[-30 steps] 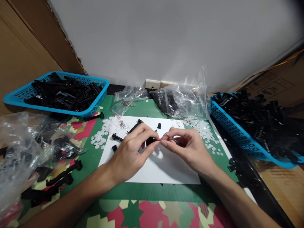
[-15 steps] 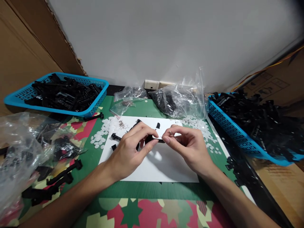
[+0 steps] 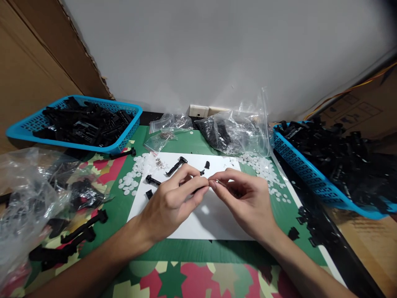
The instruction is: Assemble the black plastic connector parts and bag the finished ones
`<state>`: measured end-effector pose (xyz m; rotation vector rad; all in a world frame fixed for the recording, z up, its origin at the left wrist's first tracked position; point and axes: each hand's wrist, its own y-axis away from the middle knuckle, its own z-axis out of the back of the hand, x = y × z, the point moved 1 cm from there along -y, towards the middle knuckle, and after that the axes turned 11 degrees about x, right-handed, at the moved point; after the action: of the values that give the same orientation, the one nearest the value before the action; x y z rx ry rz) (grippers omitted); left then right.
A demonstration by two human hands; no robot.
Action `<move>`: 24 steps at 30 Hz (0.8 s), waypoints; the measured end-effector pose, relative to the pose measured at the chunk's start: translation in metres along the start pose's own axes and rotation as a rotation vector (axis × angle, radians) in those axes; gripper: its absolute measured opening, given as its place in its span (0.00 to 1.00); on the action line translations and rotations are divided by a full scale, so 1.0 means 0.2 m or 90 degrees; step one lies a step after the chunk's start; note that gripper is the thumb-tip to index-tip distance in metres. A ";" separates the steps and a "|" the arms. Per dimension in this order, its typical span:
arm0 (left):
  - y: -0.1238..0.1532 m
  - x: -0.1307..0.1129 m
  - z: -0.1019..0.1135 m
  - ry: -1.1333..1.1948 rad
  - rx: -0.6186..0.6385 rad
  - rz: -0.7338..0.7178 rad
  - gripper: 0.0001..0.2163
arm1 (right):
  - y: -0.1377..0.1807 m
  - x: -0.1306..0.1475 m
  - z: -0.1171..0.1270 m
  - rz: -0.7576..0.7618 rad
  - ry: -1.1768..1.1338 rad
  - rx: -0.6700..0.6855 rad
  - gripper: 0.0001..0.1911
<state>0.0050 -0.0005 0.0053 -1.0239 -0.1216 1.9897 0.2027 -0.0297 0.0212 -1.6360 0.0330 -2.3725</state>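
Over the white sheet (image 3: 192,225), the fingertips of both hands meet. My left hand (image 3: 176,200) is closed around a small black plastic part (image 3: 196,191), mostly hidden by the fingers. Thumb and forefinger of my right hand (image 3: 243,196) pinch at its right end, where a tiny shiny bit shows between them; its kind is unclear. Behind the hands lie a small black piece (image 3: 207,165) and a long black plastic part (image 3: 176,166). Another black part (image 3: 152,180) sits beside my left hand. A pile of fine metal pieces (image 3: 160,164) is at the sheet's upper left.
White discs (image 3: 130,181) are scattered left of the sheet, and more white discs (image 3: 263,169) to its right. Blue baskets of black parts stand at left (image 3: 124,134) and right (image 3: 313,176). Clear plastic bags (image 3: 238,130) lie at the back; another bag (image 3: 27,190) is at left.
My hands have drawn together, and the left fingers have closed further over the black part. The thin metal thing visible in my right fingers before is now mostly hidden.
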 end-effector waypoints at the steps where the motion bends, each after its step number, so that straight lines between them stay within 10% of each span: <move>1: 0.00 0.00 0.00 -0.004 0.007 -0.002 0.07 | 0.00 0.00 0.00 -0.005 -0.015 0.007 0.07; 11: -0.03 0.00 0.07 -0.040 -0.141 0.064 0.06 | -0.04 -0.06 0.11 -0.057 0.007 -0.078 0.12; 17: -0.05 0.06 0.16 -0.014 -0.327 0.130 0.02 | -0.05 -0.14 0.03 -0.099 0.284 0.108 0.11; 24: -0.05 0.05 0.13 0.067 -0.285 0.143 0.04 | -0.08 -0.13 -0.11 -0.106 0.378 0.146 0.06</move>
<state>-0.0103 0.0203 0.0211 -1.4790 -0.4253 2.1564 0.1872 -0.0102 -0.0091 -0.8236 -0.2616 -2.7779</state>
